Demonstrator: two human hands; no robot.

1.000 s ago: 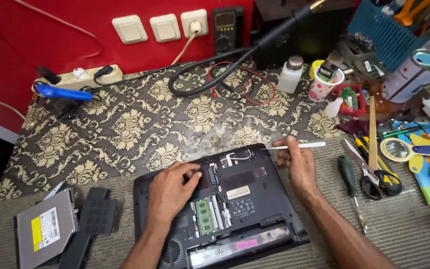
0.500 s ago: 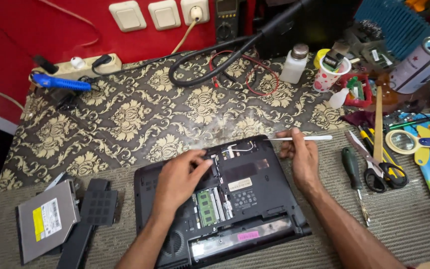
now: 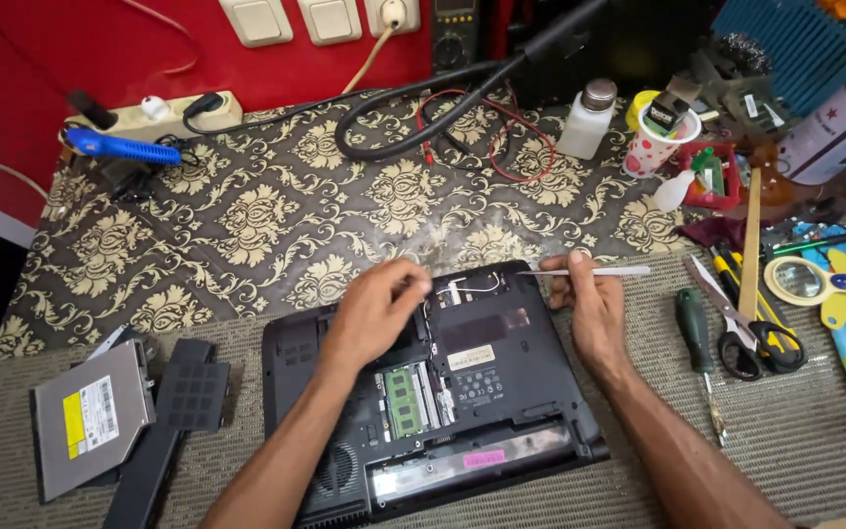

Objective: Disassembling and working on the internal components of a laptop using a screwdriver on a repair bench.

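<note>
My left hand [image 3: 376, 312] has slid up toward the laptop's [image 3: 501, 392] top-left corner, fingers now curled and pinching at something small in the open bay; earlier it lay flatter and lower. I judge I'm working a part loose there. My right hand [image 3: 591, 312] stays at the right edge, closed on a thin white tool [image 3: 589, 271]. The laptop lies bottom-up, cover off, green memory stick [image 3: 404, 402] showing. It carries a white label [image 3: 471, 357] mid-base and a pink sticker [image 3: 484, 458] near the front. The grey drive [image 3: 85, 419] at left has a yellow-and-white label.
</note>
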